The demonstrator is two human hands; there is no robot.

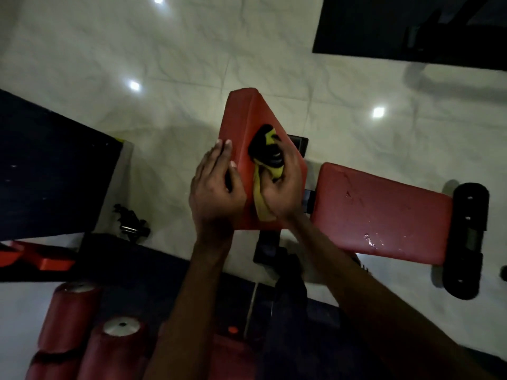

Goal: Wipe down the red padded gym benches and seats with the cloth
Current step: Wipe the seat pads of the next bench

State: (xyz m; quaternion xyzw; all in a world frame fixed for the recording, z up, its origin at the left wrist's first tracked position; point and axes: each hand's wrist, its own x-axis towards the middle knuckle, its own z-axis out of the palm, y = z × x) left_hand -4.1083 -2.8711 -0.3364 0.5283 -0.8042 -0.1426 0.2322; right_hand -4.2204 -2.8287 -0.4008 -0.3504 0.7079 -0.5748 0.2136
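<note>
The right hand (277, 187) has its grip clenched around a bunched yellow-and-black cloth (267, 160), pressing it onto the face of the tilted red pad (247, 116) at the centre of the view, while the left hand (216, 187) lies with straight, released fingers along the pad's 9 o'clock edge, steadying it. To wipe this pad well, I would keep the left hand bracing that edge so the cushion does not rock, flatten the cloth so more of it meets the vinyl, and work in overlapping strokes from the far end at 12 o'clock back toward the body, taking in the rounded side that faces 9 o'clock. The loose yellow tail hanging toward 6 o'clock should be gathered in so it does not drag. By count there is one cloth and two hands, and two flat red pads: the one being wiped and a second flat red seat (384, 212) at 3 o'clock, which carries shiny specks that may be droplets or scuffs, though the dim light makes that hard to tell; it probably needs wiping next. At 7 o'clock stand three red roller pads (71, 316), as far as the gloom allows a count, two of them showing pale end caps.
</note>
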